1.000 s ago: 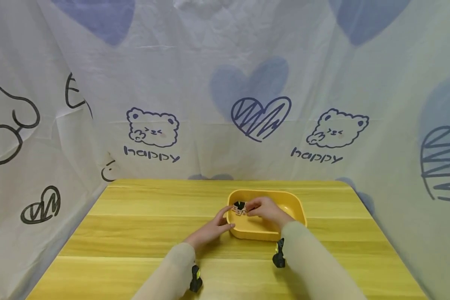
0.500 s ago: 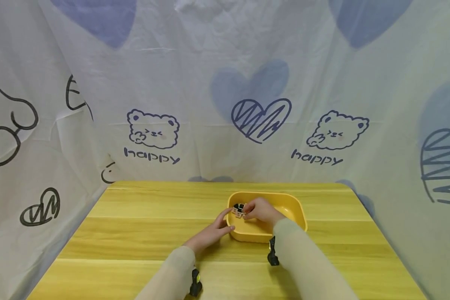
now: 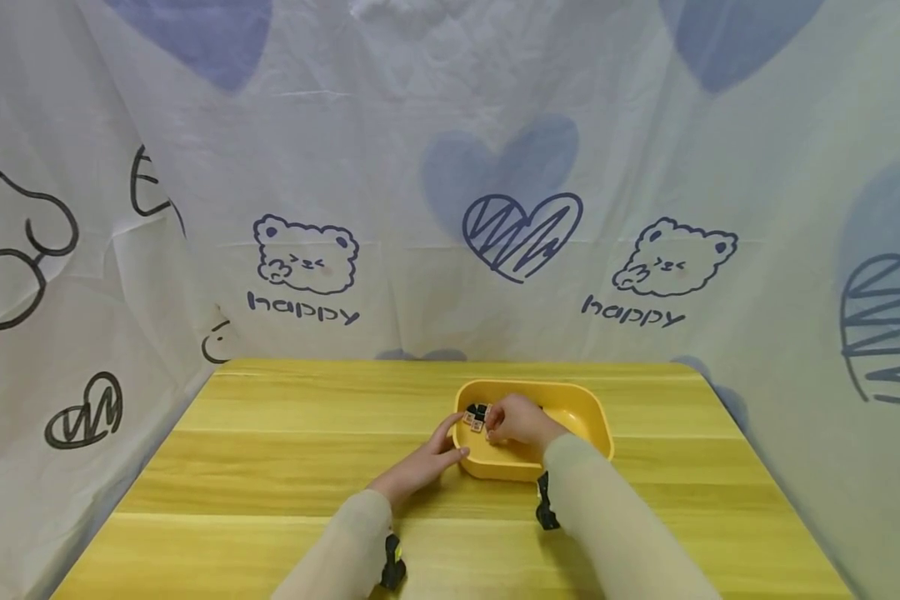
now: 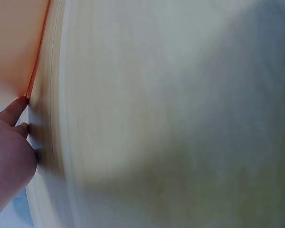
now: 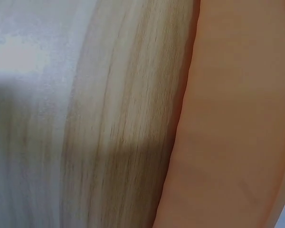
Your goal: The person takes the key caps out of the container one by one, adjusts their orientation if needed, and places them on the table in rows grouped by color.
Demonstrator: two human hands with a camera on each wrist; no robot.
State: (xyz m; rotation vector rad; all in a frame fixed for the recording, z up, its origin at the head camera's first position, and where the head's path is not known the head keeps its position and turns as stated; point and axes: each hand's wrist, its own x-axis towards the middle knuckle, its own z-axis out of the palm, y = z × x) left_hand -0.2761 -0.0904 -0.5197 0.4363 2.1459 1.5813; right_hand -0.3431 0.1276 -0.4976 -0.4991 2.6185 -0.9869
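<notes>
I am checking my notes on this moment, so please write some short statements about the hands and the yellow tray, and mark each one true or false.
1. The yellow tray stands on the wooden table. True.
2. The left hand is inside the tray. False: it rests on the table, touching the tray's outer left side.
3. The right hand reaches into the tray at the small tiles. True.
4. The tiles lie in the tray's right end. False: they are at its left end.
5. Both arms have bare forearms. False: both wear pale sleeves.
</notes>
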